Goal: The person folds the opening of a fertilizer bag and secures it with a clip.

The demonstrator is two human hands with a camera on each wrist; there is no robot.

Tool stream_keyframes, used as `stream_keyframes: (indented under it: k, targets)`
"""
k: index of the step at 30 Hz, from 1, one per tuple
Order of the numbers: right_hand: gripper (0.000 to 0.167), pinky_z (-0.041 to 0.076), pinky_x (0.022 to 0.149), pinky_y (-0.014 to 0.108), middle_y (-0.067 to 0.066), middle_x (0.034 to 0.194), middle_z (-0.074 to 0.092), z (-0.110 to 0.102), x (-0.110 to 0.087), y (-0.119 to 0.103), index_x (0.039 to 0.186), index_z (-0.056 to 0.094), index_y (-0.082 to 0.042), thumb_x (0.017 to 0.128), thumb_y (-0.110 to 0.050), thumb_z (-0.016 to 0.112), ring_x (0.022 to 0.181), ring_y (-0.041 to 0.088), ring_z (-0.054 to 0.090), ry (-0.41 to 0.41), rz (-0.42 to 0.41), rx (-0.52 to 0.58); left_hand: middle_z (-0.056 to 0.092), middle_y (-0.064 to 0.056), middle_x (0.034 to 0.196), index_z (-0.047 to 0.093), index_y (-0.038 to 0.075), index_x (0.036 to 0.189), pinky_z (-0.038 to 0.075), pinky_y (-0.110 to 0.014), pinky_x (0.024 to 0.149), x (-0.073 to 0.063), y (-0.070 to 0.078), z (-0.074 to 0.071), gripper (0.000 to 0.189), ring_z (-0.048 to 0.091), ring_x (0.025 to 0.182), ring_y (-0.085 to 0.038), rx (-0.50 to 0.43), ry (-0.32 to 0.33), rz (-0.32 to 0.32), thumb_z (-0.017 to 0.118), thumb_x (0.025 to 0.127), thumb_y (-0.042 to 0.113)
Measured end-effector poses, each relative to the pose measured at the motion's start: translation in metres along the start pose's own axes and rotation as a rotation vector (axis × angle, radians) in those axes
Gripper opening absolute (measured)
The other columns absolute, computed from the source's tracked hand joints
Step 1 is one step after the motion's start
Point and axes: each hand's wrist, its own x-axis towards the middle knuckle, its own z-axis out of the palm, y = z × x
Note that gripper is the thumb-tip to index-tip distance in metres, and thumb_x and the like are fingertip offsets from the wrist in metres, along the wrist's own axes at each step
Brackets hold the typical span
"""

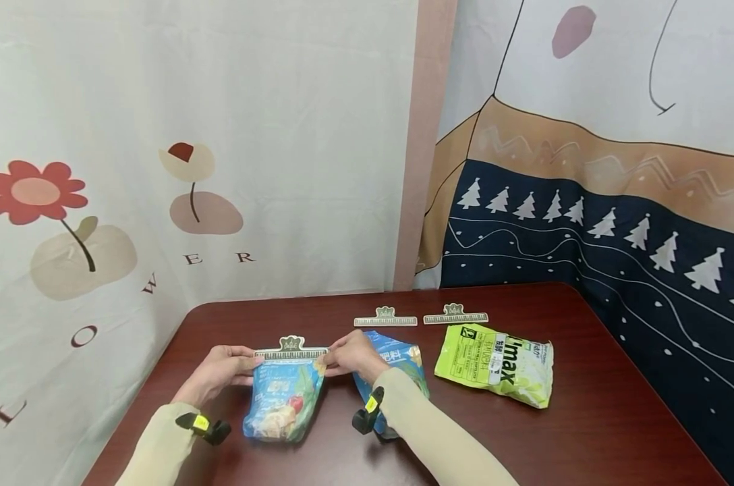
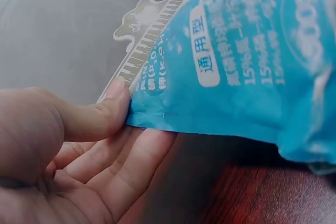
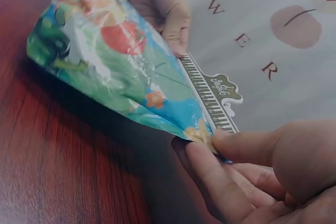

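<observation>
A blue bag with pictures of vegetables and white printing has a long bag clip along its top edge. The clip carries a piano-key pattern and a dark green scrolled tab. My left hand pinches the bag's upper left corner at the clip's end; in the left wrist view the thumb lies over the blue film with fingers beneath. At the opposite upper corner my right hand pinches the bag between thumb and index finger. The bag's lower part hangs toward me over the table.
A second blue bag lies partly hidden under my right forearm. Right of it is a lime-green bag. Two similar bag clips lie near the back edge of the dark red table. Printed curtains hang behind.
</observation>
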Motion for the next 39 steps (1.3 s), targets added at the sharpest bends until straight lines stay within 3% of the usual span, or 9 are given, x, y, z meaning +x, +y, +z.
stream_keyframes:
  k: [7, 17, 27, 34, 39]
  targets:
    - [0.007, 0.061, 0.058, 0.027, 0.012, 0.071, 0.075, 0.007, 0.002, -0.001, 0.082, 0.075, 0.005, 0.083, 0.003, 0.081, 0.061, 0.021, 0.076, 0.091, 0.006, -0.185, 0.072, -0.010, 0.083, 0.064, -0.014, 0.114, 0.064, -0.036, 0.069, 0.008, -0.005, 0.002, 0.040, 0.069, 0.071, -0.017, 0.055, 0.010, -0.015, 0.078, 0.091, 0.015]
    - [0.026, 0.059, 0.050, 0.029, 0.007, 0.050, 0.066, 0.012, 0.011, 0.005, 0.060, 0.070, -0.002, 0.074, -0.007, 0.091, 0.045, 0.016, 0.068, 0.193, -0.043, -0.493, 0.070, -0.014, 0.083, 0.067, -0.013, 0.106, 0.063, -0.035, 0.065, 0.012, 0.002, 0.009, 0.028, 0.068, 0.069, -0.017, 0.187, 0.038, -0.048, 0.076, 0.092, 0.010]
    - [0.025, 0.053, 0.044, 0.024, 0.008, 0.047, 0.062, 0.015, 0.013, 0.003, 0.066, 0.067, 0.001, 0.078, -0.004, 0.087, 0.042, 0.019, 0.067, 0.141, -0.121, -0.603, 0.070, -0.014, 0.080, 0.070, -0.011, 0.100, 0.064, -0.037, 0.066, 0.013, 0.005, 0.011, 0.021, 0.068, 0.068, -0.020, 0.257, 0.038, -0.078, 0.074, 0.092, 0.008]
    - [0.025, 0.055, 0.045, 0.027, 0.010, 0.054, 0.062, 0.013, 0.011, 0.000, 0.073, 0.067, 0.001, 0.081, -0.010, 0.087, 0.046, 0.021, 0.070, 0.075, -0.110, -0.641, 0.067, -0.013, 0.072, 0.071, -0.007, 0.091, 0.063, -0.035, 0.060, 0.011, 0.008, 0.012, 0.022, 0.067, 0.061, -0.019, 0.350, 0.068, -0.092, 0.076, 0.091, 0.015]
    - [0.030, 0.056, 0.050, 0.025, 0.012, 0.057, 0.065, 0.006, 0.007, -0.005, 0.066, 0.064, -0.003, 0.084, -0.015, 0.084, 0.050, 0.021, 0.071, 0.013, -0.104, -0.677, 0.065, -0.014, 0.075, 0.068, -0.007, 0.094, 0.061, -0.035, 0.058, 0.005, 0.013, 0.014, 0.030, 0.064, 0.063, -0.021, 0.391, 0.094, -0.084, 0.076, 0.092, 0.022]
